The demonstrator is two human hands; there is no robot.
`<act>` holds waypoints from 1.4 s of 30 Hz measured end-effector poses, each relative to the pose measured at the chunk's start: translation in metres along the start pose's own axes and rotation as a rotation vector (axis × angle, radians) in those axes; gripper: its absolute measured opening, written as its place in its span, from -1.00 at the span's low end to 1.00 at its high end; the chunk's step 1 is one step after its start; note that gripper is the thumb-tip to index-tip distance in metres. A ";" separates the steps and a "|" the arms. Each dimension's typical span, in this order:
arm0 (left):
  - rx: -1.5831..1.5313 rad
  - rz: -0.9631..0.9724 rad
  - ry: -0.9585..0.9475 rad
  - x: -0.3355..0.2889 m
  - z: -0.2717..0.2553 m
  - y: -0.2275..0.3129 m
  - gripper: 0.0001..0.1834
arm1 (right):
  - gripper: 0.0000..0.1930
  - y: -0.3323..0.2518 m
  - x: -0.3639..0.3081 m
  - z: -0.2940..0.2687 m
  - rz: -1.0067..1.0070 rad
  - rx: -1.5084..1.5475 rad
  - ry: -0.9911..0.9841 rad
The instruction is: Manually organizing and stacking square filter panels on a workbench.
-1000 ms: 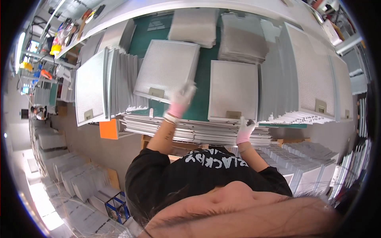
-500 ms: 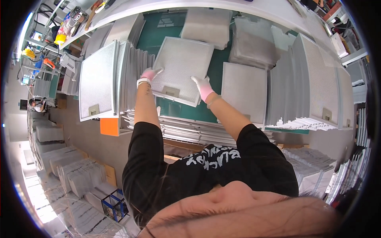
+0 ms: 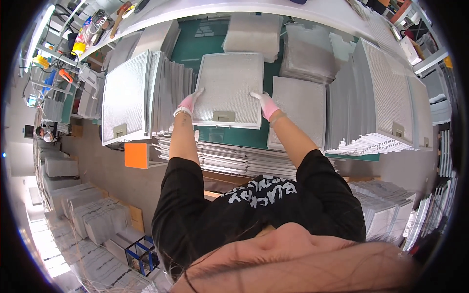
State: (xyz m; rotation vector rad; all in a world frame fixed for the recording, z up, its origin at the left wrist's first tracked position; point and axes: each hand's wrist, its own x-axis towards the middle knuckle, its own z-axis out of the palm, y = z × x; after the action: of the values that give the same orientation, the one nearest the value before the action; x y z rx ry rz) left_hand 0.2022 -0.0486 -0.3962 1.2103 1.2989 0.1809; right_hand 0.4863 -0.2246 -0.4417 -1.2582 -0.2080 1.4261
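Observation:
A framed metal mesh filter panel point(image 3: 229, 88) with a small grey latch near its front edge lies between my hands, over the green table point(image 3: 235, 136). My left hand point(image 3: 189, 103), in a white and pink glove, grips its left edge with the thumb on top. On the right edge, my right hand point(image 3: 265, 103), gloved the same way, holds it with its thumb over the frame. The fingers beneath the panel are hidden. Another mesh panel point(image 3: 299, 110) lies just right of my right hand.
Leaning rows of mesh panels stand at left point(image 3: 126, 97) and right point(image 3: 391, 93). Stacks of mesh sheets point(image 3: 252, 39) lie at the back, below a white shelf point(image 3: 205, 10). An orange box point(image 3: 136, 155) sits by the table's front left. Another person point(image 3: 46, 133) is far left.
The panel has turned from a slant to nearly square with the table. My right hand has moved slightly right with its edge; my left hand has shifted slightly down its side.

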 end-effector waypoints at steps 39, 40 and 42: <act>0.260 0.787 -0.402 -0.101 0.182 0.012 -0.55 | -0.51 -0.015 -0.212 -0.216 -0.795 -1.089 0.221; 0.317 0.693 -0.406 -0.100 0.182 0.011 -0.46 | -0.49 -0.013 -0.211 -0.221 -0.735 -1.067 0.195; 0.550 0.985 -0.266 -0.099 0.185 0.013 -0.04 | -0.49 -0.015 -0.214 -0.227 -0.662 -0.918 0.119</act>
State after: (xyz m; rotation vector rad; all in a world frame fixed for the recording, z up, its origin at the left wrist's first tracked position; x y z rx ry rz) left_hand 0.3215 -0.2186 -0.3611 2.2000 0.4253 0.3619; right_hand 0.6152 -0.5064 -0.4049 -1.7564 -1.1772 0.6524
